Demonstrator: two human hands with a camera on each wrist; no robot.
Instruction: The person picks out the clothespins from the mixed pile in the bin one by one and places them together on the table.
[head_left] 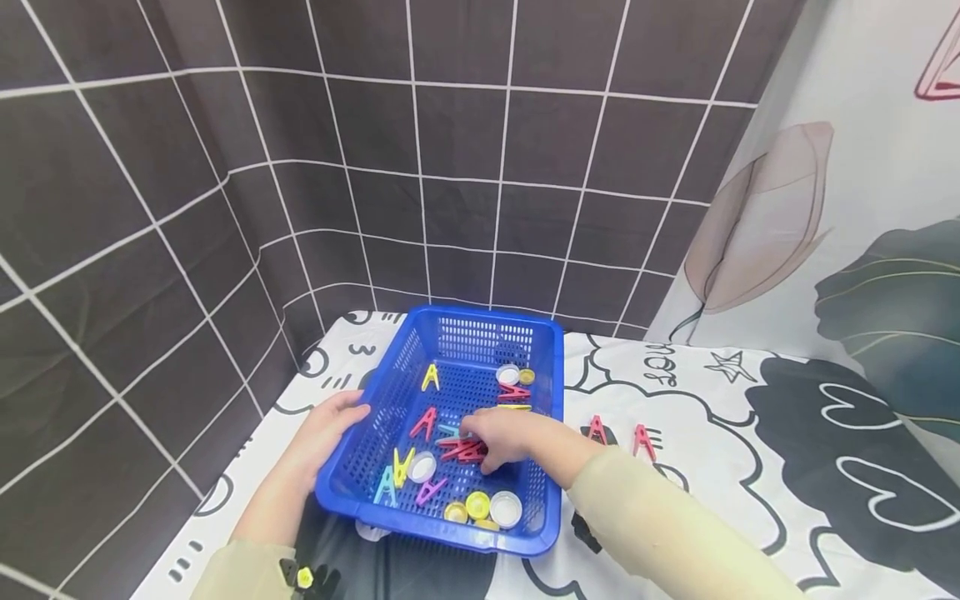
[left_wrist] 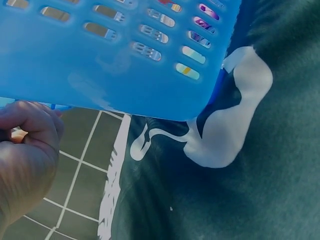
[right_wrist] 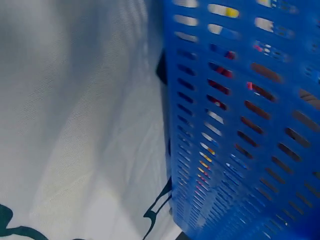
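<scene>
A blue plastic basket [head_left: 551, 533] stands on the patterned cloth, holding clothespins and bottle caps. My left hand [head_left: 327, 433] grips its left rim; curled fingers [left_wrist: 37, 122] show at the edge in the left wrist view. My right hand [head_left: 504, 435] reaches down inside, its fingertips right at several red clothespins [head_left: 456, 450]; I cannot tell whether they pinch one. Near these lie a single red clothespin [head_left: 424, 423], a teal clothespin [head_left: 386, 486], a yellow clothespin [head_left: 402, 467] and a purple clothespin [head_left: 430, 492]. The right wrist view shows the basket's slotted side [right_wrist: 240, 125], with the hand hidden.
Right of the basket, two red clothespins, one nearer [head_left: 597, 429] and one farther [head_left: 643, 442], lie on the cloth [head_left: 720, 433]. White caps [head_left: 506, 509] and yellow caps [head_left: 477, 504] sit in the basket's front. A dark tiled-pattern curtain [head_left: 465, 167] hangs behind.
</scene>
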